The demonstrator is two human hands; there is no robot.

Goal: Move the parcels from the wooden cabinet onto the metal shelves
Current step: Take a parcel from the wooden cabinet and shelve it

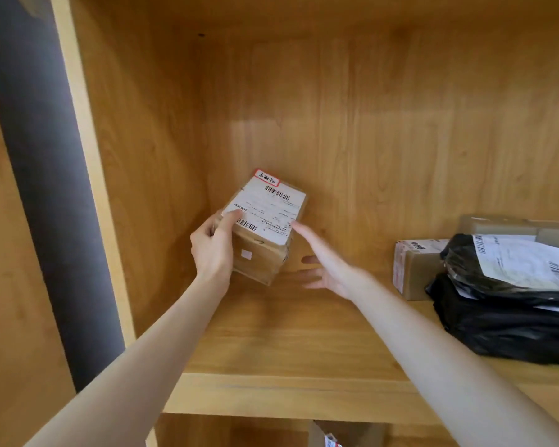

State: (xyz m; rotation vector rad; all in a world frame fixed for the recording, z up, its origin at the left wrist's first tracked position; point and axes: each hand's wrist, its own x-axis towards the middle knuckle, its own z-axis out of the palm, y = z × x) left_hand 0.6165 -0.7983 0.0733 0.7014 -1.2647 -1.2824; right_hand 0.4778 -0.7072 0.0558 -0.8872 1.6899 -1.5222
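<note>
- Tilting toward the camera, a small cardboard parcel (263, 225) sits in the back left part of the wooden cabinet (352, 117), its white shipping label facing up.
- The left hand (213, 245) grips the parcel's left side, thumb pressed on the label's near corner and fingers curled behind the box.
- The right hand (323, 264) is beside the parcel's right edge with fingers straight and spread; one fingertip touches the label's corner, and nothing is grasped.
- Whether the parcel's lower edge rests on the shelf board (288, 337) cannot be told.
- Well to the right on the same board lie black plastic mailers (504, 321) with white labels, stacked against a small brown box (412, 272).
- A dark grey strip (46, 175) runs beside the cabinet's left side.
</note>
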